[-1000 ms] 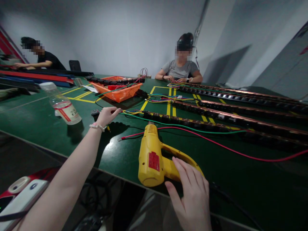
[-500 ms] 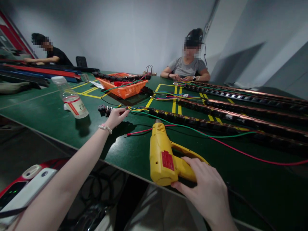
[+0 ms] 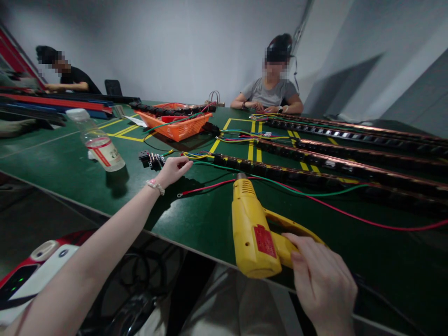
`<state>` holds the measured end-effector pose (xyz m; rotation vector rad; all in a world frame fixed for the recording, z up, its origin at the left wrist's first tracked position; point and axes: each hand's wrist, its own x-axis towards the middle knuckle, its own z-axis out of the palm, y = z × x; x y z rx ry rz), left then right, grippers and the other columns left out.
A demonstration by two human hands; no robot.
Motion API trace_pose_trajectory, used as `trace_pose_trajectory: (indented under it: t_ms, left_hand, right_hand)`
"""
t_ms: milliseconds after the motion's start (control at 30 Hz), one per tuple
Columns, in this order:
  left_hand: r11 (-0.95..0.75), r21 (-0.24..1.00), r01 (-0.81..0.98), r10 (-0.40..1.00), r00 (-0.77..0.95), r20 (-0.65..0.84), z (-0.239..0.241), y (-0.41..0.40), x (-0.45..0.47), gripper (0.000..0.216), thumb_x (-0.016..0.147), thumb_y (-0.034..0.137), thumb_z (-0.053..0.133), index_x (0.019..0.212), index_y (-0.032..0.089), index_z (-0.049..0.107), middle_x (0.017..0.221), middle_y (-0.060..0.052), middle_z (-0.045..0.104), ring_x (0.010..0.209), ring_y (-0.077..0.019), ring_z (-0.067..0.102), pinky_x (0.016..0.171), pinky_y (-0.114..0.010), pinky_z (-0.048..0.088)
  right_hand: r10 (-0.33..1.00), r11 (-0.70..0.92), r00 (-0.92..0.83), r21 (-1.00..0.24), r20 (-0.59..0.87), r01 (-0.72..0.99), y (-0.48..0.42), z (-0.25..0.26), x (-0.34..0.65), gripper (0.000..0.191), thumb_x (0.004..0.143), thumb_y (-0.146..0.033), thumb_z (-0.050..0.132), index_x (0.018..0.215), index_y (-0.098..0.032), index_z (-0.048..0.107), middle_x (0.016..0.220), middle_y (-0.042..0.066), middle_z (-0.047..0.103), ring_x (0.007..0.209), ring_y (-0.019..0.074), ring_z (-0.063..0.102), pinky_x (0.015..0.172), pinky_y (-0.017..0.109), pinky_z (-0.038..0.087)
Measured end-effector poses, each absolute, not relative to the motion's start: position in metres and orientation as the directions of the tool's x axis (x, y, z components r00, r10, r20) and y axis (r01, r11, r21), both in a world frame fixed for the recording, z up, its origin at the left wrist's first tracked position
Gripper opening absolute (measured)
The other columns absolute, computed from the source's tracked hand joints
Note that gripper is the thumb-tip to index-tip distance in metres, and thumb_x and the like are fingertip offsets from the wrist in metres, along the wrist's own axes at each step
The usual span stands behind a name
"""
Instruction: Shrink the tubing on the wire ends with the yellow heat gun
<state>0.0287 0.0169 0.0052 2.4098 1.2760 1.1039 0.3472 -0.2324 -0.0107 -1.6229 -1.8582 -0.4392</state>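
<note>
My right hand (image 3: 324,275) is wrapped around the handle of a yellow heat gun (image 3: 254,228), its metal nozzle pointing away over the green table. The gun hangs at the table's near edge. My left hand (image 3: 174,170), with a bracelet at the wrist, reaches over the table with curled fingers; what they hold, if anything, is hidden. Just beyond them run thin yellow and blue wires (image 3: 199,155) from a long black strip (image 3: 280,171). A black connector block (image 3: 150,160) lies left of this hand. Nearer me is a red cable (image 3: 210,186) with a ring terminal.
A plastic bottle (image 3: 101,147) stands on the left of the table (image 3: 56,163). Behind my left hand is an orange basket (image 3: 178,130) holding black parts. More copper-edged strips (image 3: 336,161) lie on the right. One person (image 3: 271,91) sits opposite, another (image 3: 75,79) at far left.
The heat gun and my right hand have shifted right and slightly toward me. My left hand has moved slightly right in view, its fingers more curled.
</note>
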Motion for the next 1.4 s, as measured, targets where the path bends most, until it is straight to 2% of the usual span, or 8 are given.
trace_pose_trajectory:
  t_ms: [67,267,600,767,1067,1233,1333,1400]
  left_hand:
    - [-0.61,0.465,0.642,0.78,0.383,0.495,0.003,0.017,0.032,0.038,0.085,0.041,0.044,0.058,0.015,0.047,0.052,0.005,0.035,0.051,-0.0069,0.03,0.051,-0.021,0.026]
    - [-0.595,0.37,0.714,0.802,0.497,0.331,0.0,0.019,0.037,0.038,0.084,0.038,0.042,0.053,0.015,0.041,0.05,0.006,0.032,0.049,-0.0063,0.029,0.051,-0.021,0.024]
    - [-0.648,0.198,0.735,0.748,0.566,0.347,0.001,0.009,0.058,0.037,0.089,0.039,0.035,0.064,0.018,0.052,0.053,0.002,0.045,0.051,-0.0106,0.04,0.054,-0.024,0.026]
    - [-0.62,0.145,0.771,0.748,0.526,0.404,0.003,0.008,0.056,0.028,0.087,0.029,0.035,0.074,0.019,0.057,0.061,-0.001,0.054,0.057,-0.0131,0.048,0.057,-0.024,0.03]
    - [-0.589,0.189,0.786,0.779,0.489,0.392,0.005,0.008,0.044,0.026,0.083,0.025,0.035,0.078,0.018,0.059,0.061,-0.001,0.056,0.055,-0.0129,0.048,0.056,-0.024,0.033]
    - [-0.502,0.039,0.864,0.837,0.474,0.274,0.003,-0.004,0.032,0.031,0.087,0.032,0.032,0.082,0.019,0.06,0.07,-0.004,0.063,0.063,-0.0159,0.056,0.057,-0.025,0.034]
    - [-0.418,-0.064,0.906,0.857,0.417,0.301,0.005,-0.02,0.028,0.032,0.087,0.037,0.034,0.087,0.019,0.061,0.075,-0.006,0.065,0.066,-0.0174,0.058,0.057,-0.025,0.034]
    - [-0.411,-0.068,0.909,0.85,0.41,0.331,0.006,-0.028,0.025,0.03,0.086,0.038,0.037,0.087,0.019,0.061,0.074,-0.005,0.065,0.065,-0.0172,0.059,0.056,-0.024,0.035]
  right_hand:
    - [0.765,0.15,-0.018,-0.151,0.644,0.977,-0.23,-0.008,0.346,0.031,0.093,-0.027,0.031,0.097,-0.018,0.06,0.088,0.004,0.066,0.079,0.0154,0.057,0.072,0.028,0.036]
    - [0.838,0.114,-0.06,-0.066,0.543,0.991,-0.226,-0.003,0.348,0.029,0.093,-0.027,0.033,0.088,-0.02,0.06,0.076,0.0,0.063,0.067,0.013,0.055,0.065,0.028,0.033]
    - [0.824,0.144,-0.08,-0.07,0.561,0.987,-0.221,-0.003,0.322,0.027,0.093,-0.025,0.034,0.088,-0.019,0.06,0.073,0.001,0.062,0.068,0.015,0.053,0.066,0.029,0.03]
    - [0.828,0.147,-0.042,-0.145,0.559,0.979,-0.216,-0.002,0.291,0.028,0.093,-0.026,0.035,0.086,-0.02,0.061,0.071,0.001,0.061,0.068,0.016,0.05,0.067,0.03,0.029]
    - [0.821,0.16,-0.018,-0.199,0.571,0.967,-0.199,-0.006,0.251,0.031,0.094,-0.031,0.032,0.082,-0.022,0.059,0.069,0.0,0.057,0.068,0.0171,0.047,0.067,0.032,0.027]
    - [0.822,0.205,-0.049,-0.214,0.568,0.955,-0.202,-0.006,0.254,0.029,0.094,-0.033,0.034,0.087,-0.021,0.06,0.073,0.0,0.059,0.071,0.0162,0.049,0.069,0.031,0.029]
    - [0.819,0.208,-0.065,-0.19,0.57,0.96,-0.203,-0.005,0.256,0.028,0.093,-0.033,0.036,0.088,-0.021,0.061,0.072,0.0,0.059,0.07,0.0162,0.049,0.069,0.03,0.029]
    - [0.813,0.21,-0.069,-0.18,0.578,0.961,-0.203,-0.005,0.256,0.028,0.093,-0.033,0.037,0.088,-0.02,0.061,0.072,0.0,0.06,0.07,0.0161,0.049,0.069,0.03,0.029]
